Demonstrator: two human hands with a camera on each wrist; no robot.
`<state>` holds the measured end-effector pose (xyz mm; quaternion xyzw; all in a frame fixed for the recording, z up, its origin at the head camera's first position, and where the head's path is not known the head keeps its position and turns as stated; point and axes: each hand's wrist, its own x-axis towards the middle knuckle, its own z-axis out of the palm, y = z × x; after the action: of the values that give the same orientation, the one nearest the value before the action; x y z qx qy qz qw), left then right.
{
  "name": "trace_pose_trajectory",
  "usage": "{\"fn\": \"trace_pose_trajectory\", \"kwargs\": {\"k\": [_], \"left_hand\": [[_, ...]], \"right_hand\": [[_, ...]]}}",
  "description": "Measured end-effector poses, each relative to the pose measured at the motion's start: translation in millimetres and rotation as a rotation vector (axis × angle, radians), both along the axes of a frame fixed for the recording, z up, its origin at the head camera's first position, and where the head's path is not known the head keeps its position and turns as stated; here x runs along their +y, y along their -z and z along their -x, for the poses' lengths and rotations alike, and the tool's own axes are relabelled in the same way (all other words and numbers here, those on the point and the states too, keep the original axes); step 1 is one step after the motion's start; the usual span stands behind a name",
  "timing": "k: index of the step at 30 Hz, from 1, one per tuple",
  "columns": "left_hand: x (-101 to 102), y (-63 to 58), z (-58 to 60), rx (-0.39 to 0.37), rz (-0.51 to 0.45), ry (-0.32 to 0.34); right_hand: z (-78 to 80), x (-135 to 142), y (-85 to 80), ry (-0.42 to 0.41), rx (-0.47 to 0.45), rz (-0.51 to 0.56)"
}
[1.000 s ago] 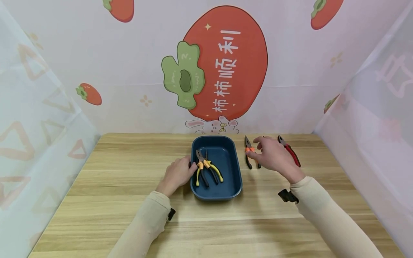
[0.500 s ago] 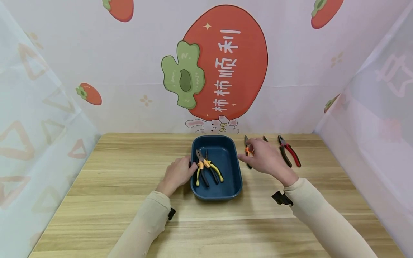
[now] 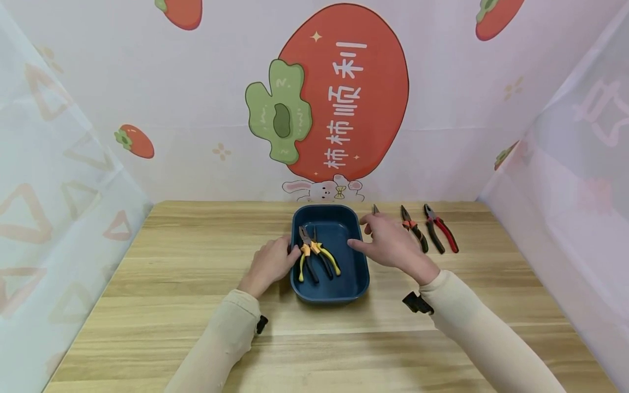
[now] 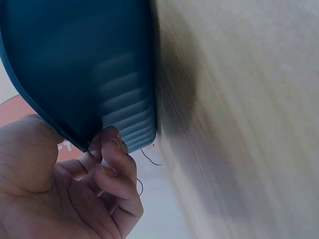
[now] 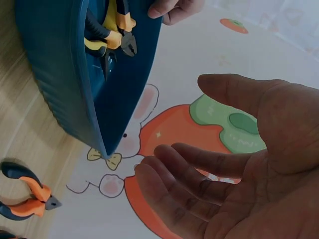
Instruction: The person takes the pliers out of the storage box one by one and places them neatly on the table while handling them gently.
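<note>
A dark blue rectangular box stands at the table's middle. My left hand grips its left wall, thumb over the rim and fingers outside; the left wrist view shows the fingers curled at the box edge. Two pairs of pliers with yellow-and-black handles, one with a blunt nose and one slimmer, lie inside. My right hand hovers beside the right rim, fingers spread and holding nothing. It hides most of some orange-and-black pliers, whose pointed tip shows behind it; the right wrist view shows orange-and-black pliers.
Right of my right hand, long-nose pliers with orange-and-black handles and pliers with red-and-black handles lie on the wooden table. A printed cloth backdrop rises behind the table, and cloth sides flank it.
My right hand has moved left from over the orange-handled pliers toward the box's right rim, uncovering the middle pair. The left hand and the box have stayed in place.
</note>
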<state>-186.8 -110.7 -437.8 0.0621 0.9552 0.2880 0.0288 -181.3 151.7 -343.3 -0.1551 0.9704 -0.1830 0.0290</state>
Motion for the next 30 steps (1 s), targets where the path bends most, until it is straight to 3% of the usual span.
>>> {"fn": "trace_pose_trajectory", "kwargs": {"k": [17,30], "left_hand": [[-0.4,0.7,0.4,-0.004,0.005,-0.002],[-0.3,1.2,0.9,-0.011,0.000,-0.003]], "right_hand": [[6.0,-29.6,1.2,-0.077,-0.036,-0.044],[16.9,-58.3,6.5,-0.101,-0.092,-0.139]]}}
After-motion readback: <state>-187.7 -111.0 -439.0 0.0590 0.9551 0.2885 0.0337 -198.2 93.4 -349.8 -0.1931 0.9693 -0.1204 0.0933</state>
